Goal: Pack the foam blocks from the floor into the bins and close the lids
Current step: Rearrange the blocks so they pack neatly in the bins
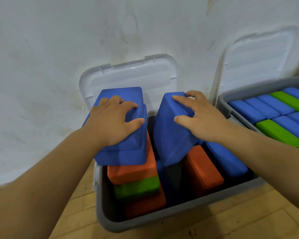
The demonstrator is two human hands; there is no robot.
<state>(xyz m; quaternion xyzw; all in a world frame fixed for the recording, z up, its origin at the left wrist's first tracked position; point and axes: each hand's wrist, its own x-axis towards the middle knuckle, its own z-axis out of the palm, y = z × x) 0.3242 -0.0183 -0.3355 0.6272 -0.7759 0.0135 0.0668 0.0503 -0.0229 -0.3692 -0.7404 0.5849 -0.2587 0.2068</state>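
Observation:
A grey bin (162,216) stands on the wooden floor, its white lid (128,76) open against the wall. Inside lie orange blocks (204,171), a green block (136,187) and a blue block (226,159). My left hand (110,123) grips two stacked blue blocks (128,152) over the bin's left side, above an orange block (133,169). My right hand (200,118) grips a tilted blue block (171,135) over the bin's middle, its lower end among the packed blocks.
A second grey bin (248,92) at the right is filled with blue and green blocks (280,130), its white lid (257,57) leaning open on the wall. The white wall runs close behind both bins. Wooden floor (231,225) lies in front.

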